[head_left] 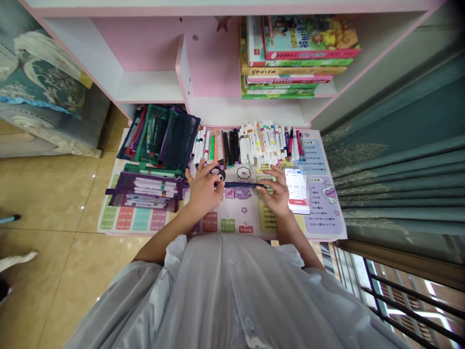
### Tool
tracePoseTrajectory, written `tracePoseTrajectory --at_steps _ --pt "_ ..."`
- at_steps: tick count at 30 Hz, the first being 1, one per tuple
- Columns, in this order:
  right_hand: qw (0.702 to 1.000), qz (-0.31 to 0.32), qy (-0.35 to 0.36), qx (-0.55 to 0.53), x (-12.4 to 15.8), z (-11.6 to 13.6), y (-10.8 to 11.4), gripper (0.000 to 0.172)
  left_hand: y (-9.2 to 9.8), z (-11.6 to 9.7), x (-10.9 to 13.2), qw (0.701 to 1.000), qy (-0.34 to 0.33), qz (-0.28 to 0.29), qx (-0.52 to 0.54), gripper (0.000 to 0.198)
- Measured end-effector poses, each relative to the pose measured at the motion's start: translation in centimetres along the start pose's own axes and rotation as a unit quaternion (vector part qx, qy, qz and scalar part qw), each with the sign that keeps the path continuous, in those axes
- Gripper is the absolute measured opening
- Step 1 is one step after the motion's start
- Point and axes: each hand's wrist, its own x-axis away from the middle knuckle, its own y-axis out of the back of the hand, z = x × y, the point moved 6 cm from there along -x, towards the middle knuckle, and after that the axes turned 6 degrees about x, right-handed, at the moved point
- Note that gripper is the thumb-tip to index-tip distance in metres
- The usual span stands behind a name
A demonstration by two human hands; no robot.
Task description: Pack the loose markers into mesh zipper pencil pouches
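Observation:
Between my hands stretches a thin dark blue pouch [241, 184], seen nearly edge-on, so its inside is hidden. My left hand [203, 189] pinches its left end with thumb and forefinger, the other fingers raised. At its right end the fingertips of my right hand [276, 191] close on the corner. Left of my left hand lies a purple mesh pouch [121, 191] with several white markers inside. Beyond the hands, a row of loose markers [257, 140] lies along the back of the desk, with black pens [231, 148] among them.
Several mesh pouches [178, 140] in green, navy and purple are piled at the back left. A lit phone [298, 201] lies just right of my right hand. Behind the desk mat [250, 218] stands a pink-white shelf [218, 107] holding stacked books [290, 80]. A curtain [392, 145] hangs at right.

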Motion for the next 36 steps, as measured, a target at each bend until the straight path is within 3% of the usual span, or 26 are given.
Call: tracePoseTrajectory --at_steps 16,24,36 --pt "1.0 -0.006 0.023 0.002 0.0 0.1 0.1 0.007 0.7 1.2 0.2 1.0 0.018 -0.014 -0.009 0.015" --pt "1.0 -0.008 -0.008 0.015 0.4 -1.0 0.2 0.006 1.7 1.7 0.1 0.999 0.036 -0.025 -0.008 0.014" --pt "1.0 -0.009 -0.001 0.005 0.4 -0.9 0.3 0.009 2.3 2.1 0.4 0.998 0.06 -0.025 0.004 0.016"
